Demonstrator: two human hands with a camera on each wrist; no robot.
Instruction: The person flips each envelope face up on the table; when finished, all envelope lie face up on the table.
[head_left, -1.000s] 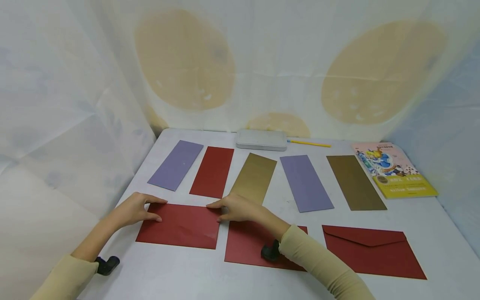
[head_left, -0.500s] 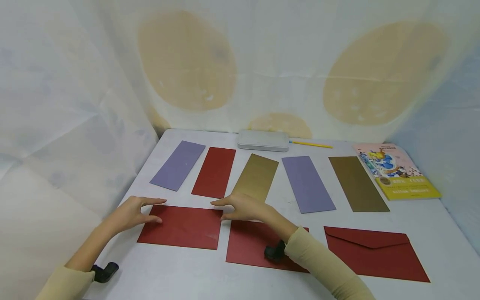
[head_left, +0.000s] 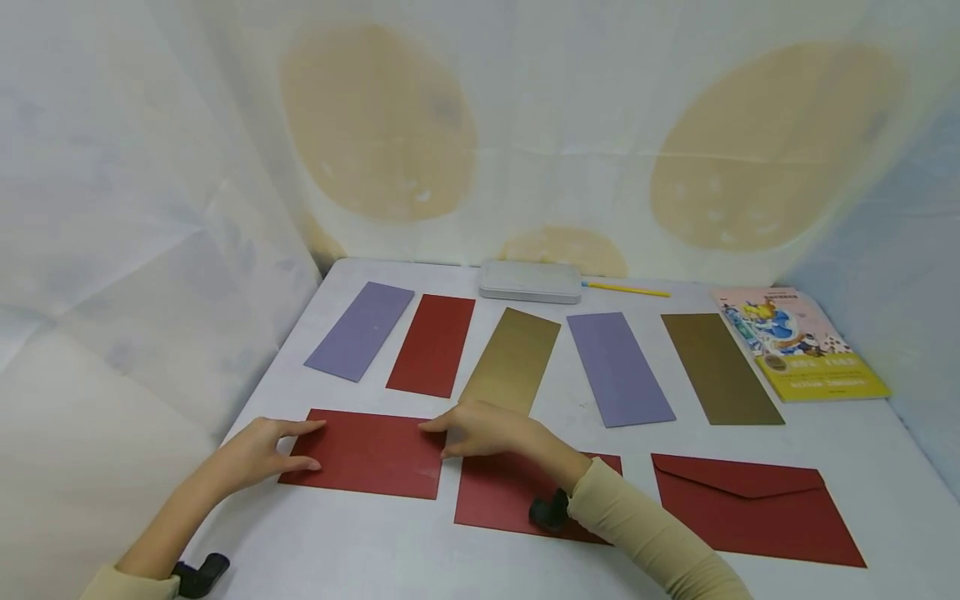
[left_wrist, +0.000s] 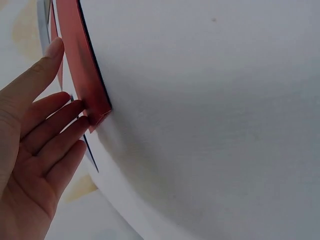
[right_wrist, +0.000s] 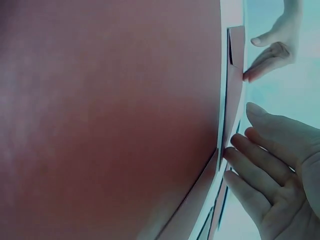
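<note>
Head view, left envelope (head_left: 371, 454): red, flat on the white table (head_left: 322, 550), near left, between the two hands.
Head view, left hand (head_left: 258, 454): at the envelope's left end, thumb and fingers spread apart over it.
Head view, right hand (head_left: 487, 433): at the envelope's far right corner, thumb and fingers apart; whether the fingertips press on the paper, I cannot tell.
Head view, middle envelope (head_left: 491, 500): red, just right of the left envelope, partly under the right hand and forearm.
Head view, right envelope (head_left: 757, 521): red, near right, its flap along the far side.
Head view, card row: from left to right, left purple card (head_left: 360, 333), red card (head_left: 431, 346), gold card (head_left: 513, 358), right purple card (head_left: 621, 371), brown card (head_left: 722, 369).
Head view, far side: grey case (head_left: 530, 282), yellow pencil (head_left: 626, 289), and book (head_left: 802, 343) at far right.
Left wrist view, red corner: beside the left hand's fingertips, thumb held apart from the straight fingers.
Right wrist view, red edge: beside the right hand's extended fingers, thumb raised; the left hand shows at the other end.
</note>
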